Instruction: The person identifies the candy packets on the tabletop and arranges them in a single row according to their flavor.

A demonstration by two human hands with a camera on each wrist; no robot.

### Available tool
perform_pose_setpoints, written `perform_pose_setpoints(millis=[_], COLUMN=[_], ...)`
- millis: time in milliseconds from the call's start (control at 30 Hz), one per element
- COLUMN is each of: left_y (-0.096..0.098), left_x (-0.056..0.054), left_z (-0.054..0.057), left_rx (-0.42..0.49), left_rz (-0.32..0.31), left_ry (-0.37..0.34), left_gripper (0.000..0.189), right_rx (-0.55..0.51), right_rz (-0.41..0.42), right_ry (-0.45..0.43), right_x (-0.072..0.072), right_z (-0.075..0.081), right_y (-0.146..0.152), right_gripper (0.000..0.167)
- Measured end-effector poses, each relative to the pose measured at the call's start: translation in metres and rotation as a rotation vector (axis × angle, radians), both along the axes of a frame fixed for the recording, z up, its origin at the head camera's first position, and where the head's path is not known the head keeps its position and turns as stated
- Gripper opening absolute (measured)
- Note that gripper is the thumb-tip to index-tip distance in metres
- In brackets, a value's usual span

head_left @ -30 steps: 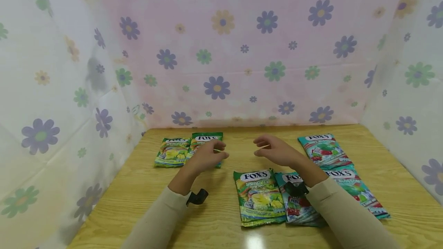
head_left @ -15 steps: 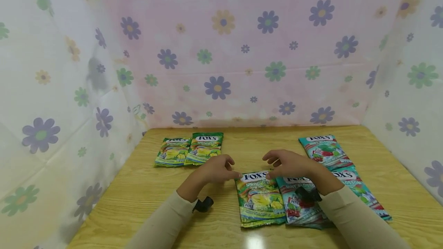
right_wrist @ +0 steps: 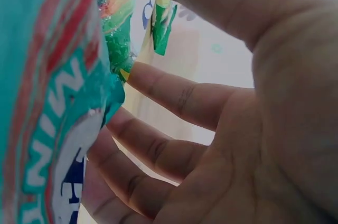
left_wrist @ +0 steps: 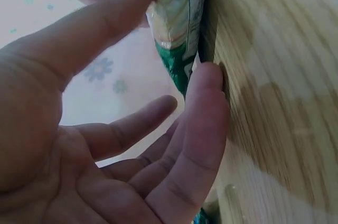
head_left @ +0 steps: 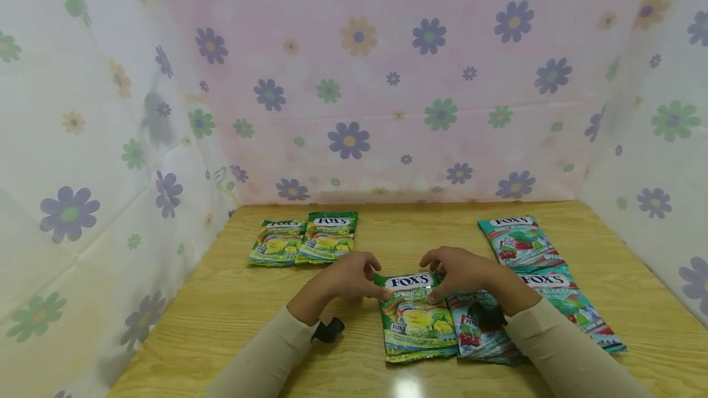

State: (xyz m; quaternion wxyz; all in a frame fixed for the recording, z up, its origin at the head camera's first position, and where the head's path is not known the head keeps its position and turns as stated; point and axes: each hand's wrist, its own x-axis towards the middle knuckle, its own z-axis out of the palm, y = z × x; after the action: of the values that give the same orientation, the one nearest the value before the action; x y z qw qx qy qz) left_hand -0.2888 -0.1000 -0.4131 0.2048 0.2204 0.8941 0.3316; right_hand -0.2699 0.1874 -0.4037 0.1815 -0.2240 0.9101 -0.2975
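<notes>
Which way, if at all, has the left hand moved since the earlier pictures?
Yes: judged against the table's back edge, the left hand has come towards the person and rightward, to the front Spring Tea bag.

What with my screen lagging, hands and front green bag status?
Left hand, right hand: touching green bag, upper end. Bag on table. Teal bag close alongside, right.

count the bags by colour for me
Green bags: 3
Teal bags: 3
Total in view: 6
</notes>
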Motion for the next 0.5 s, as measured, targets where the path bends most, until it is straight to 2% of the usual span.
perform_pose_setpoints(millis=[233,500], left_y=[-0.006,-0.014], left_x=[-0.005,-0.013], left_z=[-0.003,-0.003], left_rx=[0.036,0.029], left_rz=[0.043,0.07], left_ry=[-0.035,0.013], left_gripper=[0.059,0.058], right_rx=[-0.005,0.036], right_rz=[-0.009,-0.089], right_ry=[0.037,0.093], right_x=[0.001,0.001], right_z=[-0.004,-0.009], right_y=[-0.004,-0.011], right_gripper=[0.072,0.075])
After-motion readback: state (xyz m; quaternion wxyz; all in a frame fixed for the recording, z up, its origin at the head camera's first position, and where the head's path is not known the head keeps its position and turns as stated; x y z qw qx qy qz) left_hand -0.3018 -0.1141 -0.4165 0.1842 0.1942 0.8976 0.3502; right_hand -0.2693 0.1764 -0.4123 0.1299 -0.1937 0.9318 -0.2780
